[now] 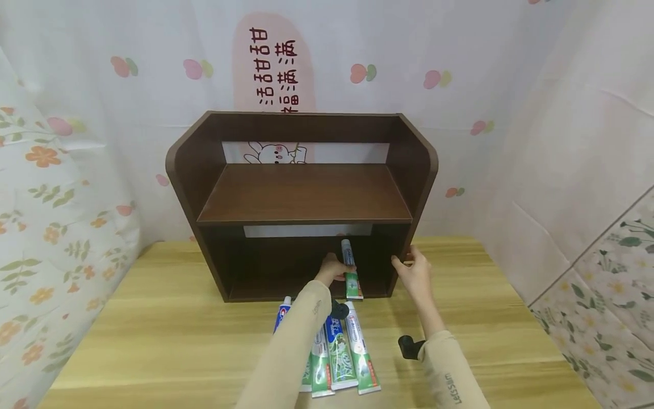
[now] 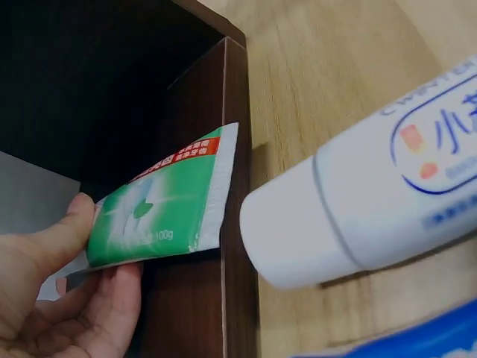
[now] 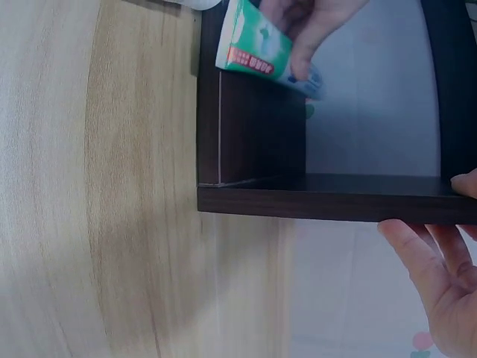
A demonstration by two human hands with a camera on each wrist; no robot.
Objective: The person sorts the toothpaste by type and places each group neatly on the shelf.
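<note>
My left hand (image 1: 332,268) is inside the lower compartment of a dark brown wooden shelf (image 1: 301,196), toward its right side. Its thumb and fingers grip a green and white toothpaste tube (image 2: 160,212), whose flat crimped end points out to the front edge and whose cap end points to the back. My right hand (image 1: 416,278) holds the shelf's right side panel (image 3: 328,205), the thumb on the inner face and the fingers outside. Below the shelf front lie several more tubes, among them a white and green toothpaste tube (image 1: 360,346) and a blue and green one (image 1: 339,352).
The shelf stands on a light wood table (image 1: 153,335) before a printed white cloth (image 1: 327,62). A blue toothpaste tube (image 1: 283,312) is partly hidden behind my left sleeve (image 1: 291,346). The shelf's upper board (image 1: 306,193) spans above my left hand.
</note>
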